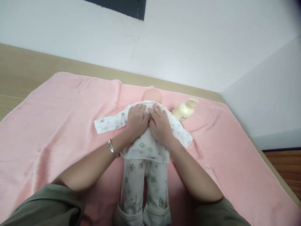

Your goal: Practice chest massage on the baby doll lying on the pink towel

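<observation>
A baby doll [145,147] in white printed pyjamas lies lengthwise on a pink towel [58,125], its bald head [152,95] pointing away from me. My left hand [136,121] lies flat on the doll's upper torso, fingers together and stretched toward the neck. A silver bracelet [113,148] circles that wrist. My right hand [160,124] rests flat beside it, on the right of the torso. The two hands touch at the thumbs. Neither hand grips anything. The doll's sleeves spread out to both sides.
A cream pump bottle [184,110] lies on its side just right of the doll's head. The towel covers a wooden surface [21,72] set against a white wall. The surface's right edge drops to a brown floor [288,166].
</observation>
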Demonstrator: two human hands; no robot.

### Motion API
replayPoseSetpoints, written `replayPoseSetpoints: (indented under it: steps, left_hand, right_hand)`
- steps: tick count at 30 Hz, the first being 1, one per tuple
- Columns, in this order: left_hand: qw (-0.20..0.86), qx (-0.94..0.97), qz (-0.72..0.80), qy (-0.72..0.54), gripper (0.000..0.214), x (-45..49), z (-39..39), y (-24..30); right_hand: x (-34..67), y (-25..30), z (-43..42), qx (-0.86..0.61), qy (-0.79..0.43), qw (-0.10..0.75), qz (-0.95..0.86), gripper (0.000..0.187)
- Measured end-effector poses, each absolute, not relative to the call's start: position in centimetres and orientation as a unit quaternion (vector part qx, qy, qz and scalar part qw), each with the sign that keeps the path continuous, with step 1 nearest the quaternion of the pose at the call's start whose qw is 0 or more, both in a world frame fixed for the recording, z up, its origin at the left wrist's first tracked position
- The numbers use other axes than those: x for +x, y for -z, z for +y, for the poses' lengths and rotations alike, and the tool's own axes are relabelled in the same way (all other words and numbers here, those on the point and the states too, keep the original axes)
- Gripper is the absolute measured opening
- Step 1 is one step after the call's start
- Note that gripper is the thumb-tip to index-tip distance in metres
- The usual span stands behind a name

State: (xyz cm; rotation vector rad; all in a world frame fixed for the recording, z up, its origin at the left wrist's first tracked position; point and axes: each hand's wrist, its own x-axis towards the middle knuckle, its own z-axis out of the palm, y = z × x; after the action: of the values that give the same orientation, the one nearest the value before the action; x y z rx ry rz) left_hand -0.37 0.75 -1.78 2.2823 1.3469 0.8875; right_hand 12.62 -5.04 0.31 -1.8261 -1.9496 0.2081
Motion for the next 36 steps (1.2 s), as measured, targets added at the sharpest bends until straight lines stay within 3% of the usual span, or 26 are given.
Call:
replayPoseSetpoints:
  steps: [5, 14, 22, 31, 36]
  left_hand:
    - [0.168, 0.820, 0.489, -0.245, 0.057, -0.3, -0.9, 0.4]
    - [0.187, 0.829, 0.480, -0.219, 0.044, -1.3, 1.8, -0.6]
    - [0.106, 0.856, 0.474, -0.179, 0.052, 0.0, -2.1, -0.8]
    - [0.206, 0.828, 0.492, -0.173, 0.038, -1.1, 0.6, -2.5]
    - [0.187, 0.826, 0.503, -0.173, 0.054, -0.5, -0.5, -1.5]
  right_hand:
    - [14.8, 0.0, -3.6, -0.697, -0.096, 0.237, -0.670, 0.061]
    - [10.4, -0.8, -7.4, -0.688, 0.020, 0.208, -0.695, 0.056]
    - [14.8, -0.7, -3.4, -0.714, -0.072, 0.176, -0.674, 0.063]
    - [12.0, -2.1, -6.6, -0.685, -0.040, 0.118, -0.717, 0.061]
    - [12.3, -2.5, -6.2, -0.695, -0.072, 0.135, -0.703, 0.059]
